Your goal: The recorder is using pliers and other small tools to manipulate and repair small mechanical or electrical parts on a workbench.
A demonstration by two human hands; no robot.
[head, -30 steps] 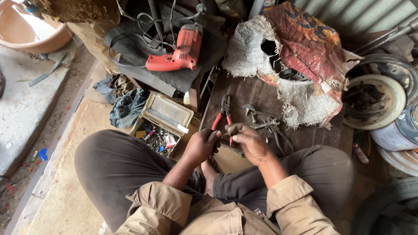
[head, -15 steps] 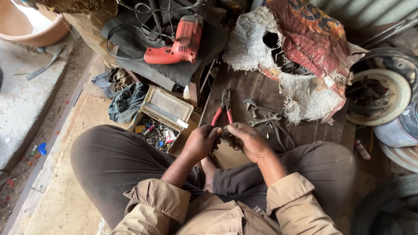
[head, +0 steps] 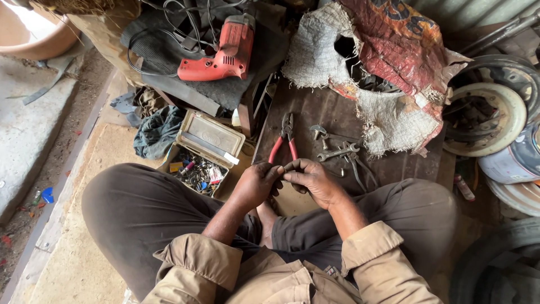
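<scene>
I sit cross-legged on the floor, hands together in front of my knees. My left hand (head: 257, 183) and my right hand (head: 311, 179) meet at the fingertips, both pinching a small dark part (head: 289, 166) between them; its shape is too small to tell. Just beyond my fingers lie red-handled pliers (head: 283, 143) on a dark board (head: 388, 160). Beside the pliers rest a metal wrench (head: 337, 152) and several other small steel tools.
An open box of small parts (head: 200, 157) stands left of my hands, a crumpled cloth (head: 157, 130) beside it. A red electric drill (head: 225, 50) with cable lies at the back. Torn sacking (head: 388, 62) covers things behind the board. Wheel rims (head: 495, 115) stand right.
The view has shifted slightly. My hands stay together at the same spot, fingers working the small part; nothing was picked up or put down.
</scene>
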